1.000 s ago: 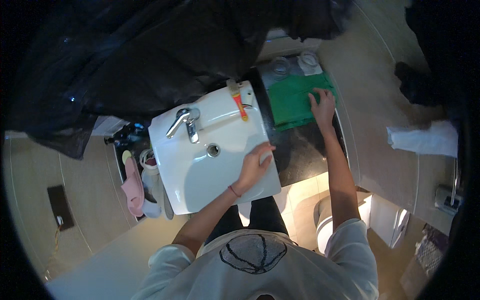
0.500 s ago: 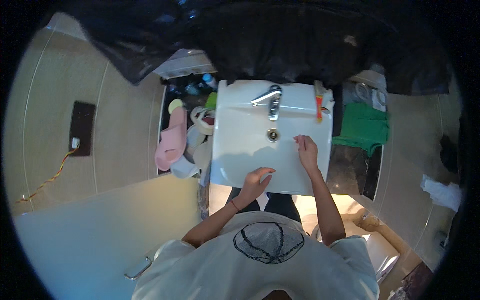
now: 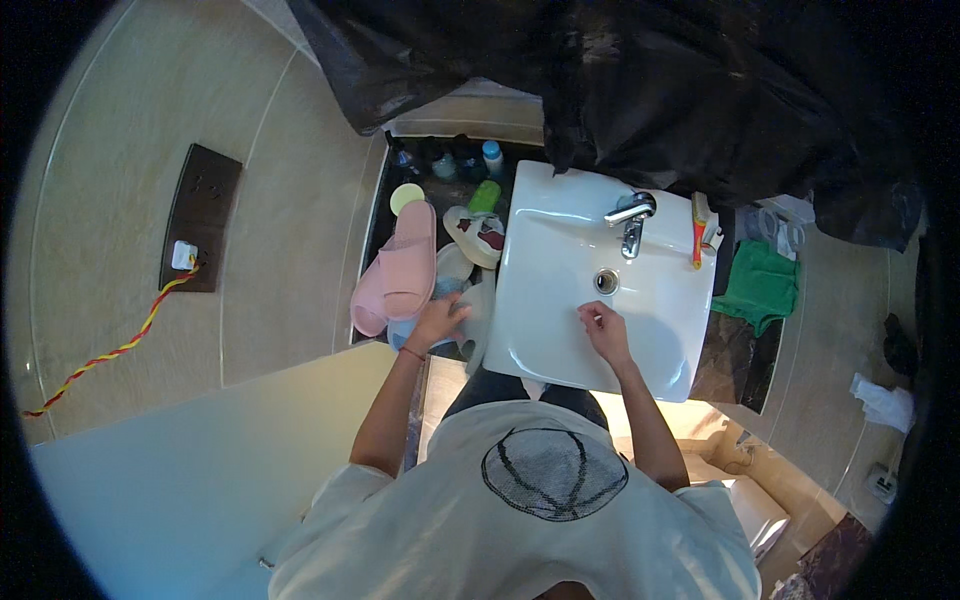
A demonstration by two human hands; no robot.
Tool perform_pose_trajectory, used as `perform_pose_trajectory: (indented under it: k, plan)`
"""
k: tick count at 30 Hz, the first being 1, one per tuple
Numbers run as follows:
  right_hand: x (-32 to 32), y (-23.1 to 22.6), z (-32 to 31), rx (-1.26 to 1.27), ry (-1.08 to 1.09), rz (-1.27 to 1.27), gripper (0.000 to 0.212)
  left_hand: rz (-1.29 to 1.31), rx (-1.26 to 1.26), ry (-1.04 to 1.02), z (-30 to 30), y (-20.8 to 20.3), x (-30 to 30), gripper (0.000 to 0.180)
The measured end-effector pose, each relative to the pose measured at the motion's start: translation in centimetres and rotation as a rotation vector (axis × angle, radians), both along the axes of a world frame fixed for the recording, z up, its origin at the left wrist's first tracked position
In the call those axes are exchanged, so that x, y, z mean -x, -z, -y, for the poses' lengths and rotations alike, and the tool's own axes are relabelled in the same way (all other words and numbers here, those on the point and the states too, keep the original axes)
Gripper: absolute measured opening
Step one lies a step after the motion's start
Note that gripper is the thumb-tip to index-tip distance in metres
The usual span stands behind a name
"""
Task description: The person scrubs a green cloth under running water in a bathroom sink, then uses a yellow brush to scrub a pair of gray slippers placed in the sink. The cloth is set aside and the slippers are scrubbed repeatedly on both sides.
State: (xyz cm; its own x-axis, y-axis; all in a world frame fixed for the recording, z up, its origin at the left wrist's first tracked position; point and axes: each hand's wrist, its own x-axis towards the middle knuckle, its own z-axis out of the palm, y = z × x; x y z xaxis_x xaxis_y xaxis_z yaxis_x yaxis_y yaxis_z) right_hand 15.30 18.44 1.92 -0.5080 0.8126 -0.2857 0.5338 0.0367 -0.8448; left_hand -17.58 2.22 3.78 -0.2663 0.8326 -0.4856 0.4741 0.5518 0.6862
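Note:
My left hand (image 3: pixel 437 321) reaches over the footwear on the dark counter, left of the white washbasin (image 3: pixel 560 345). Its fingers are apart, close to a greyish-white shoe (image 3: pixel 478 310); whether they touch it I cannot tell. Beside the hand lies a pair of pink slippers (image 3: pixel 408 268). A white shoe with dark red inside (image 3: pixel 474 236) sits farther back. Over the basin, nearer me than the drain (image 3: pixel 606 281), hovers my right hand (image 3: pixel 607 335), with loosely bent fingers and nothing visible in it.
A chrome faucet (image 3: pixel 631 222) stands at the basin's back. On its right rim lies a red and yellow brush-like tool (image 3: pixel 698 235). A green cloth (image 3: pixel 757 287) lies to the right. Bottles (image 3: pixel 492 158) stand back left; black sheeting (image 3: pixel 690 90) hangs behind.
My left hand has moved from the basin's front edge leftward over the shoes. My right hand stays over the basin. The view has turned left, so the basin appears farther right.

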Motion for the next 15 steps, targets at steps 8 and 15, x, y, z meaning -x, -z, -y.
perform_pose_trajectory:
  k: [8,15]
  plan:
    - [5.7,-5.0,1.6,0.300,-0.030,-0.214,0.023,0.635,0.052,-0.239,-2.5,-5.1,0.6,0.031]
    - [5.8,-13.3,2.2,0.689,0.234,-0.544,0.049,1.164,-0.167,-0.775,-3.5,-5.7,-7.8,0.024]
